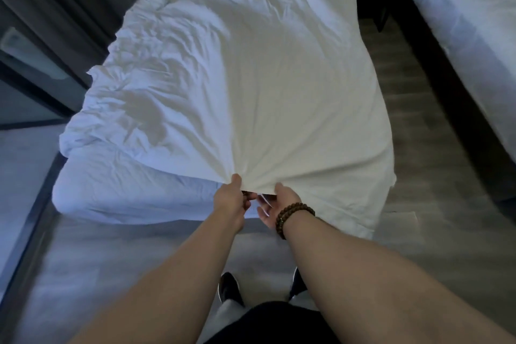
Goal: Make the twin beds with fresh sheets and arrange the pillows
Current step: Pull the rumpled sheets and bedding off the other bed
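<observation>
Both arms are stretched forward; the near hem of the sheet (265,92) is pinched, thumbs on top, by the left hand (231,200) and right hand (279,204), close together; the sheet is laid lengthwise over the bed (111,193), pointing away.

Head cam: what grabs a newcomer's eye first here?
The white sheet spread over the near bed, its creases fanning out from the foot edge, where the left hand and right hand pinch it close together. Its left side lies rumpled, and a beaded bracelet wraps the right wrist. A second bed runs along the upper right.
</observation>
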A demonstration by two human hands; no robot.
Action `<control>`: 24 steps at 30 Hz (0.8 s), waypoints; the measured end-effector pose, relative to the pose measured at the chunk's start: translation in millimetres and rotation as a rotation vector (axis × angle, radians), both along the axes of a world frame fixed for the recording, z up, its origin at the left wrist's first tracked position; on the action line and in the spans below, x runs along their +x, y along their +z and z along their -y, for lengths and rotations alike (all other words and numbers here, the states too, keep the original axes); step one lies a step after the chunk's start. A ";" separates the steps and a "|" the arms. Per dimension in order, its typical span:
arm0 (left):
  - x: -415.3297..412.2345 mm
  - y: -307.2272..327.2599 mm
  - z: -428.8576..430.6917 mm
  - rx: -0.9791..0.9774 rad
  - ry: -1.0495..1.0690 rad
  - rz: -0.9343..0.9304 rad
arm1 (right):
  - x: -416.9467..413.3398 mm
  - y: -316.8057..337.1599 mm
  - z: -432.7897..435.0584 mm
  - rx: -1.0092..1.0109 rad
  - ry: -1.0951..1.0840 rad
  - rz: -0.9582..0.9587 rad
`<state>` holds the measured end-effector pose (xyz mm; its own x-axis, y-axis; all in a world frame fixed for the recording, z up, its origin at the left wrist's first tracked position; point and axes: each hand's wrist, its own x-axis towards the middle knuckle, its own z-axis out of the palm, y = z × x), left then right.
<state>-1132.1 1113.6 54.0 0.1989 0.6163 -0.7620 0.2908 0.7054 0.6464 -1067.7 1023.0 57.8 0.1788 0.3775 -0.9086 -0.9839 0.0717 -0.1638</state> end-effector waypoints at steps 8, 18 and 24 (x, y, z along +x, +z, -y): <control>18.1 4.3 -31.9 -0.307 0.069 0.211 | -7.4 11.8 5.7 -0.209 0.028 0.266; 12.0 -31.2 -139.7 -0.231 0.064 0.028 | 5.0 24.4 6.7 -0.301 -0.047 0.345; -40.4 -24.7 -124.4 -0.026 -0.083 -0.038 | -0.9 18.1 5.6 -0.304 -0.078 0.297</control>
